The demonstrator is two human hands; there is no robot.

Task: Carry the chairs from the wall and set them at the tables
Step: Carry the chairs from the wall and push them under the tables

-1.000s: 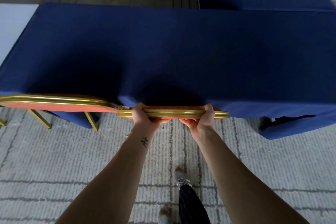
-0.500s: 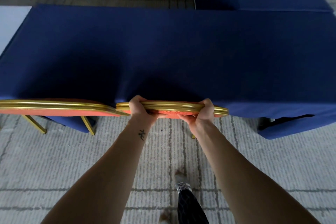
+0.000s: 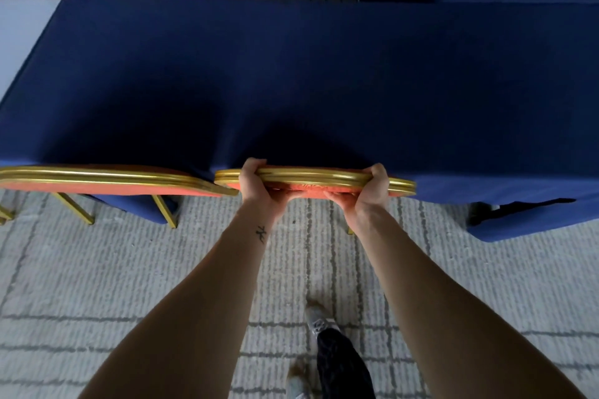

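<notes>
Left hand (image 3: 256,185), right hand (image 3: 370,195) grip chair (image 3: 314,176) at blue-clothed table (image 3: 324,74); pale gridded carpet (image 3: 97,269).

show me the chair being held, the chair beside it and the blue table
held chair (image 3: 314,175): head view, middle of its gold top rail
neighbouring chair (image 3: 97,174): head view, gold top rail
blue table (image 3: 324,74): head view, bare cloth top

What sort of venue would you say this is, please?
Probably a banquet or conference hall: long tables draped in blue cloth, the held chair and its neighbour with gold frames and red padding, and patterned carpet.
</notes>
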